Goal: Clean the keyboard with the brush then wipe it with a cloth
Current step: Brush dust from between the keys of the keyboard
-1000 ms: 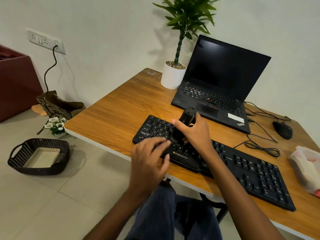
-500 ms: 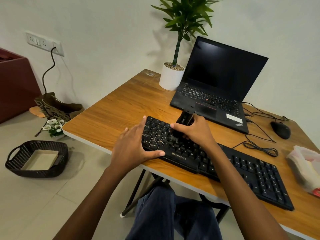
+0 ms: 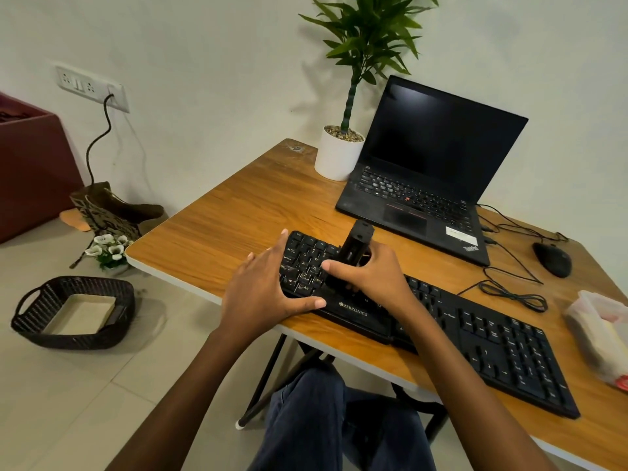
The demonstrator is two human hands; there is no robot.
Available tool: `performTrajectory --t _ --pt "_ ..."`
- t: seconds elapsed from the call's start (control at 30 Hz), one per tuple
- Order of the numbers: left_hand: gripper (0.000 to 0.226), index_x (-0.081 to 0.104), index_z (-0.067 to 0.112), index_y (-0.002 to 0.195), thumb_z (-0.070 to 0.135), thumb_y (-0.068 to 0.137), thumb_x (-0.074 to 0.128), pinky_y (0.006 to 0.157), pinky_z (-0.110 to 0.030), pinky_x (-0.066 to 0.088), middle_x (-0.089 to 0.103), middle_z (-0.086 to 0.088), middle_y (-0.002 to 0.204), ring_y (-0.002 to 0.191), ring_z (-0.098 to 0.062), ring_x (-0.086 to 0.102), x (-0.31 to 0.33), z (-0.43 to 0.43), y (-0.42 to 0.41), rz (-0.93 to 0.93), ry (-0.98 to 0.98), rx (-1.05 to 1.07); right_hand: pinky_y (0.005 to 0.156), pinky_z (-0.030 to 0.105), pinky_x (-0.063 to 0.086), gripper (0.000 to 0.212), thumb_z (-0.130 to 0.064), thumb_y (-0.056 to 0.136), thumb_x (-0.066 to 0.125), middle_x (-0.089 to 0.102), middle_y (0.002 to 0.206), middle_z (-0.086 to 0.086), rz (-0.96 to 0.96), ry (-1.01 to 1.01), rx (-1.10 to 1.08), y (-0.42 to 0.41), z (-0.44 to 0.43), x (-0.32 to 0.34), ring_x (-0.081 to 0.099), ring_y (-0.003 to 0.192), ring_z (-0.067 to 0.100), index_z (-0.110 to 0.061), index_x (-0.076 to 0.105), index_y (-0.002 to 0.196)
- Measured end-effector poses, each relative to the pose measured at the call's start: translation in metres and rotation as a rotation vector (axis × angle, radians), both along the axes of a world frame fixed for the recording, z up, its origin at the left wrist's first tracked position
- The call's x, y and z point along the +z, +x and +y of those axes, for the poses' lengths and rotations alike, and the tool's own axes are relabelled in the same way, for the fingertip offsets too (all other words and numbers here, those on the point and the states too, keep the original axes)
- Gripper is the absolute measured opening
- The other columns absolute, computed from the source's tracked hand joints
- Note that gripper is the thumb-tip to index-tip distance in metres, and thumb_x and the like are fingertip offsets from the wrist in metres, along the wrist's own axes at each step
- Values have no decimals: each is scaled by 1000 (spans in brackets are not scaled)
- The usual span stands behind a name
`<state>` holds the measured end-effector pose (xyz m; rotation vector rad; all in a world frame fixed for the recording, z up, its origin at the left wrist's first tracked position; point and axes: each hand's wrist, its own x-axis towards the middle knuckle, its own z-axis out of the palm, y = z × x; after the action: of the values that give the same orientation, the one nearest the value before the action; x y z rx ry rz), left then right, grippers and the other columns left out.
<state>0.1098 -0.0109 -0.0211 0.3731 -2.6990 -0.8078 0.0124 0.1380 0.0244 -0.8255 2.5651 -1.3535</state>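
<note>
The keyboard (image 3: 492, 351) lies on the desk (image 3: 238, 215); the left hand (image 3: 261, 294) rests flat on its left end, fingers straight, thumb along its front edge. The right hand (image 3: 377, 277) is curled round the brush (image 3: 353, 249), which stands tilted on the keyboard's left-hand keys. The brush looks light, rigid and smooth, best held low on its body; the keyboard, light and liable to slide, needs bracing at an end.

Head view looks forward and down, close over the desk (image 3: 217, 215).
</note>
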Motion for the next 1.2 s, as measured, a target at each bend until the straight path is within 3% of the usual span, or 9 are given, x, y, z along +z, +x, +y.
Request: performTrajectory --t 0.07,0.23,0.4,0.57,0.67,0.73,0.87,1.03,1.2 --pt "120 -3 24 150 75 62 59 115 -35 15 31 3 151 140 -17 25 0 0 0 -4 3 -6 49 22 47 29 -33 70 78 67 70 0 -72 16 10 -3 6 3 62 52 11 -14 59 79" --pt "120 -4 24 150 75 62 59 115 -35 13 28 3 153 141 -18 22 1 0 0 -33 -1 0 57 16 45 34 -38 68 79 66 78 -3 112 35 -133 -9 -3 0 62 69 7 -13 61 83" --pt "121 -4 23 150 79 59 55 115 -33 12 29 3 152 140 -16 25 -2 -2 -1 -16 -1 -17 47 17 45 26 -33 71 78 66 72 -1 -57 44 3 -5 -1 5 61 53 6 -18 58 78" --pt "120 -4 23 150 76 62 57 115 -34 13 27 3 153 141 -17 22 -1 -1 -1 -14 -11 -5 55 17 44 28 -35 69 79 64 75 -5 153 47 -72 -8 -12 4 61 68 7 -21 56 77" --pt "126 -3 23 150 86 56 52 115 -33 14 30 4 152 140 -15 25 -6 -4 -2 0 -13 -19 53 22 49 27 -32 70 79 67 72 -1 17 2 0 -4 -10 1 63 59 9 -16 59 78" --pt "129 -2 23 150 93 49 38 114 -33 14 34 4 150 137 -13 30 -11 -7 -4 28 -18 -29 50 21 49 26 -31 71 78 66 72 0 -41 14 -15 -9 -8 5 62 55 7 -16 58 77" --pt "130 -2 22 150 93 47 32 115 -33 13 34 4 150 137 -13 30 -15 -8 -6 41 -16 -22 59 20 48 27 -34 70 78 64 76 -3 160 65 -89 -15 -18 7 62 70 9 -20 55 76" --pt "135 -2 23 150 95 45 40 115 -33 12 32 4 151 138 -14 28 -11 -6 -5 39 -11 -22 50 23 49 24 -30 73 76 66 70 1 -82 56 14 -14 -7 9 62 53 9 -14 58 78" --pt "132 -2 22 150 94 46 35 114 -32 12 34 3 150 138 -12 30 -16 -8 -7 54 -13 -23 58 19 46 26 -32 72 76 60 74 -6 149 116 -61 -13 -18 8 59 67 6 -17 56 81"
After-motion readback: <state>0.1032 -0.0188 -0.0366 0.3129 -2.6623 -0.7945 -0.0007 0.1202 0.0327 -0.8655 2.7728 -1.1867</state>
